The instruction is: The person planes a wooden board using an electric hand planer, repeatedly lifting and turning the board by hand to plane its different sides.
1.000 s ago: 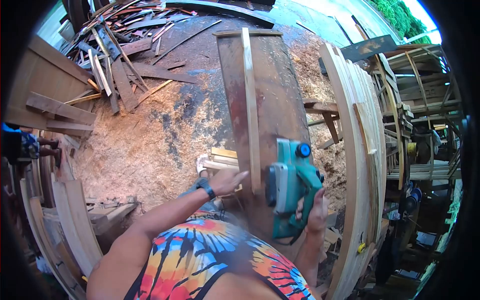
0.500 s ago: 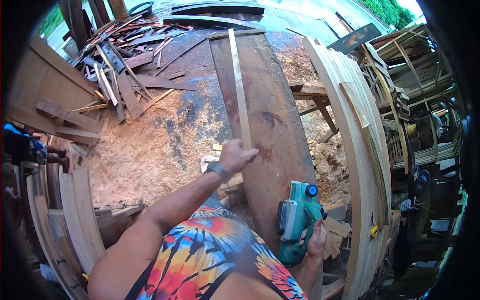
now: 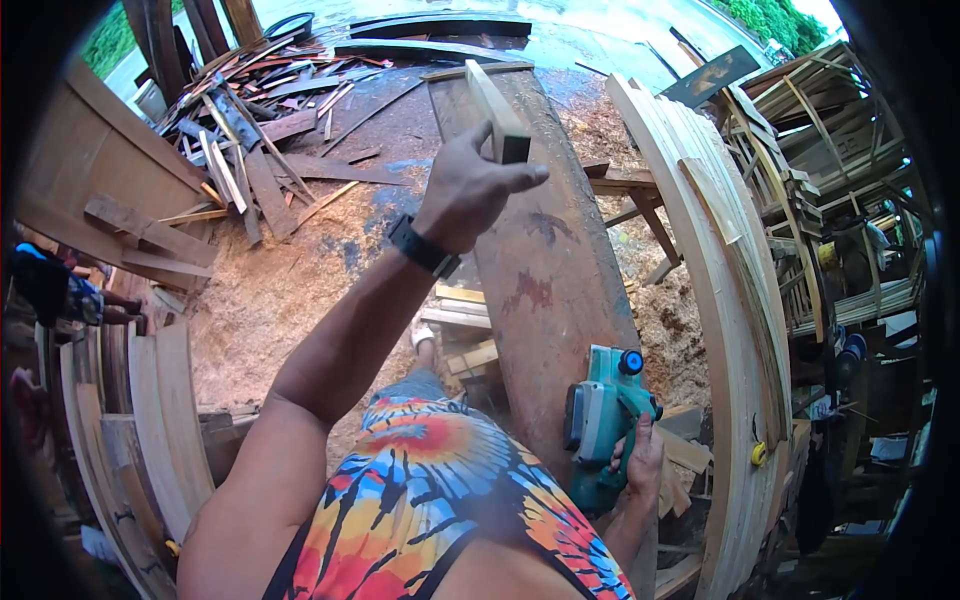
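My left hand (image 3: 472, 190), with a dark watch on its wrist, grips the near end of a long narrow wooden strip (image 3: 492, 105). That end is raised above the brown workbench board (image 3: 545, 290), and the strip's far end reaches toward the board's top edge. Lower right, my right hand (image 3: 640, 460) is wrapped round the handle of a teal power planer (image 3: 600, 425). The planer is at the near part of the board, beside its right edge.
Long pale planks (image 3: 715, 330) lie stacked on the right, with a yellow tape measure (image 3: 759, 454) on them. Scrap wood (image 3: 270, 130) is piled at the upper left. Wood shavings (image 3: 260, 320) cover the ground. Another person (image 3: 85, 300) is at the far left.
My left hand has taken hold of the strip and lifted its near end up off the board. The planer has moved from beside the strip toward the board's near right edge.
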Demonstrator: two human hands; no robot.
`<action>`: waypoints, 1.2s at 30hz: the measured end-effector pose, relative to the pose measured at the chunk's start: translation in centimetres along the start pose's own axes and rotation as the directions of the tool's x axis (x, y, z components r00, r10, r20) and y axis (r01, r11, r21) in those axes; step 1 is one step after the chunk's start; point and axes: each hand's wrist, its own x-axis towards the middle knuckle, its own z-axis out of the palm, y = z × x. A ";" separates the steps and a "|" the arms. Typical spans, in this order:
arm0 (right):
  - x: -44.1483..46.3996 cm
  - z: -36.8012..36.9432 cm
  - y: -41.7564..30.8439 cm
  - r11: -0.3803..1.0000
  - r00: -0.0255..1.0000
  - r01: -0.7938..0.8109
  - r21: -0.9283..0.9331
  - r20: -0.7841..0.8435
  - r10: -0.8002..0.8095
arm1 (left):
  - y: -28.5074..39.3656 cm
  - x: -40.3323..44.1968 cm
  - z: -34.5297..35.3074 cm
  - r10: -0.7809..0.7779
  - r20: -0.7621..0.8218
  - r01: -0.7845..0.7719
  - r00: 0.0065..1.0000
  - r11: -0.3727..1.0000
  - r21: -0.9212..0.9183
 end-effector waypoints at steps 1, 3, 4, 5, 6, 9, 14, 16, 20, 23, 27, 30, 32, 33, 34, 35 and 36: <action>0.1 0.1 -0.2 1.000 1.000 0.008 0.000 -0.002 -0.008 | 0.6 0.3 0.3 0.012 -0.021 -0.013 1.000 0.999 -0.038; 0.1 0.0 -0.1 1.000 1.000 0.000 -0.006 0.007 0.000 | 1.1 1.0 0.4 0.037 -0.024 -0.038 0.999 0.999 -0.011; 0.1 -0.1 -0.1 1.000 1.000 -0.005 -0.011 0.010 0.005 | 1.2 1.4 0.5 0.049 -0.025 -0.049 0.999 0.999 0.001; 0.1 -0.1 -0.1 1.000 1.000 -0.005 -0.003 0.009 0.005 | 1.3 1.7 0.7 0.046 -0.050 -0.046 0.998 0.999 0.006; 0.0 -0.1 -0.1 1.000 1.000 -0.007 0.006 0.008 0.007 | 1.4 1.8 0.9 0.042 -0.060 -0.041 0.997 0.999 0.012; 0.2 -0.2 0.4 1.000 1.000 -0.007 0.009 0.002 0.007 | 1.5 2.4 1.2 0.047 -0.081 -0.045 0.996 0.999 0.021; 0.2 -0.3 0.8 0.999 0.999 -0.038 0.005 -0.031 0.038 | 1.8 3.2 1.1 0.088 -0.010 -0.089 0.996 0.995 -0.051; -0.1 -0.1 0.3 0.999 0.999 -0.035 0.014 -0.028 0.035 | 1.7 3.4 1.4 0.088 -0.045 -0.088 0.995 0.996 -0.019; -0.1 -0.1 0.0 1.000 1.000 -0.023 0.004 -0.009 0.023 | 1.2 3.8 1.6 0.106 -0.090 -0.105 0.990 0.994 0.022; 0.0 -0.3 0.2 1.000 1.000 -0.028 -0.001 -0.012 0.028 | 1.2 4.0 1.4 0.118 -0.054 -0.119 0.992 0.993 -0.009; -0.2 0.0 -0.1 1.000 1.000 -0.010 0.009 -0.011 0.010 | 1.6 4.0 1.5 0.109 -0.066 -0.109 0.992 0.994 -0.001; -0.3 0.1 -0.4 1.000 1.000 -0.017 0.001 -0.018 0.017 | 1.8 3.8 1.6 0.105 -0.060 -0.106 0.993 0.994 -0.014; -0.3 0.0 -0.4 1.000 1.000 -0.016 -0.003 -0.023 0.016 | 1.9 3.7 1.7 0.120 -0.037 -0.122 0.992 0.991 -0.051; -0.1 0.0 -0.2 1.000 1.000 -0.010 -0.003 -0.022 0.010 | 1.9 3.7 1.7 0.111 -0.039 -0.113 0.993 0.992 -0.050; -0.1 -0.1 -0.1 1.000 1.000 -0.007 -0.003 -0.019 0.007 | 1.9 3.6 1.7 0.100 -0.042 -0.102 0.994 0.994 -0.049; -0.1 -0.1 -0.1 1.000 1.000 -0.010 -0.004 -0.020 0.010 | 1.8 3.5 1.6 0.087 -0.046 -0.089 0.995 0.995 -0.048; -0.1 0.0 -0.2 1.000 1.000 -0.012 -0.003 -0.021 0.012 | 1.9 3.4 1.6 0.080 -0.058 -0.082 0.995 0.996 -0.039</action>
